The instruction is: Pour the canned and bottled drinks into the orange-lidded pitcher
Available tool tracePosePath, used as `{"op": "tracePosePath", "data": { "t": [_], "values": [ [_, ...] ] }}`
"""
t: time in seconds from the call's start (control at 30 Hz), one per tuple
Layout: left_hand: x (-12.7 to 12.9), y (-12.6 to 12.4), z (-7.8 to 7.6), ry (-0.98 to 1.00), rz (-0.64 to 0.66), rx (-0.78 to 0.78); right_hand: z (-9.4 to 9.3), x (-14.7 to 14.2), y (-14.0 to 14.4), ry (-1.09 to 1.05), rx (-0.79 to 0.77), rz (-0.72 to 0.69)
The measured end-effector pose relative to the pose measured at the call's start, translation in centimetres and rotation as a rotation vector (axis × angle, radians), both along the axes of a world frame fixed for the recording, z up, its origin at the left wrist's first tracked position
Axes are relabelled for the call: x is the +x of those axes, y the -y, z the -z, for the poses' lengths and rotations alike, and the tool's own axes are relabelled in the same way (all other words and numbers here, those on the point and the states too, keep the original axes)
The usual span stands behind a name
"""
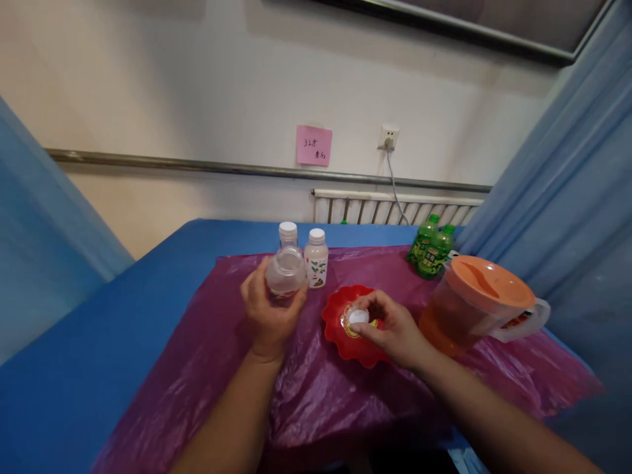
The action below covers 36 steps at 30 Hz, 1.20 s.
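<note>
My left hand (269,309) is wrapped round a clear plastic bottle (286,271) with no cap on its mouth. Between the thumb and fingers of my right hand (390,326) is a white bottle cap (359,317), over a red scalloped plate (340,339). Whether the cap touches the plate I cannot tell. Just behind the held bottle stands a white-capped bottle (288,230), partly hidden by it. Beside that is another white-capped bottle (316,260) with a leaf-patterned label, standing upright.
A clear pitcher (444,322) with an orange lid and amber liquid stands to the right. Two green-labelled bottles (430,250) are at the back right. Purple plastic sheeting (207,355) covers part of the blue table (162,263). Blue curtains (553,171) hang at both sides.
</note>
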<state>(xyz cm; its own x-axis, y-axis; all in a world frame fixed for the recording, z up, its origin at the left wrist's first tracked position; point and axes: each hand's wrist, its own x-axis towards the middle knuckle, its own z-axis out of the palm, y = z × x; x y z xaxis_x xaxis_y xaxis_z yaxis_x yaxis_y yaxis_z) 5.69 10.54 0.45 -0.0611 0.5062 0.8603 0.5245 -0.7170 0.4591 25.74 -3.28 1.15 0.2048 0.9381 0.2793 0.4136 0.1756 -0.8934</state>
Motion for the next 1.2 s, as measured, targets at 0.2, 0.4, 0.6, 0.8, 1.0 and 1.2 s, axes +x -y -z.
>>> {"op": "tracePosePath", "data": {
  "t": [0.2,0.4,0.6,0.8,1.0,1.2],
  "values": [
    [-1.2,-0.9,0.4,0.159,-0.096,-0.031,-0.9,-3.3,-5.7,0.597,-0.162,-0.125],
    [-1.1,-0.8,0.6,0.145,-0.101,-0.026,-0.4,-6.5,-10.9,0.856,-0.217,-0.203],
    [-1.3,-0.8,1.0,0.131,-0.078,-0.048,-0.2,-6.9,-10.8,0.929,-0.225,-0.205],
    [-1.5,-0.9,1.2,0.100,-0.074,-0.101,-0.8,-3.6,-1.8,0.723,-0.009,-0.113],
    [-1.5,-1.7,1.7,0.041,-0.080,-0.093,4.9,2.8,10.3,0.448,0.161,0.157],
    [-0.7,-2.1,1.7,0.023,-0.099,-0.226,9.2,9.3,15.3,0.323,0.058,0.386]
  ]
}}
